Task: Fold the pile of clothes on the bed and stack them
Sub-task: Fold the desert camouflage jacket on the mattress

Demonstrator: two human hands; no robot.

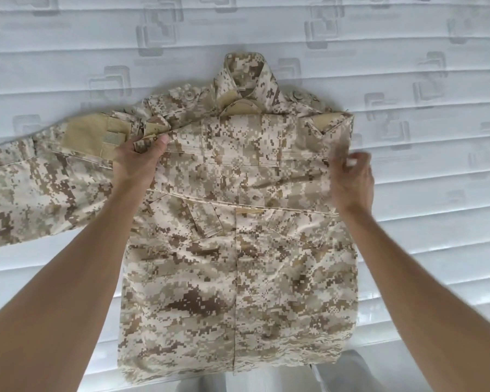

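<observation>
A tan digital-camouflage jacket lies flat on the white mattress, collar pointing away from me. Its right sleeve is folded across the chest; its left sleeve stretches out to the left edge of view. My left hand pinches a fold of the jacket's fabric at the left shoulder, thumb on top. My right hand is blurred at the jacket's right edge, fingers curled at the folded sleeve's fabric; whether it grips the cloth is unclear.
The quilted white mattress with grey square patterns fills the view all round the jacket. Its near edge runs along the bottom, with grey floor showing below it. No other clothes are in view.
</observation>
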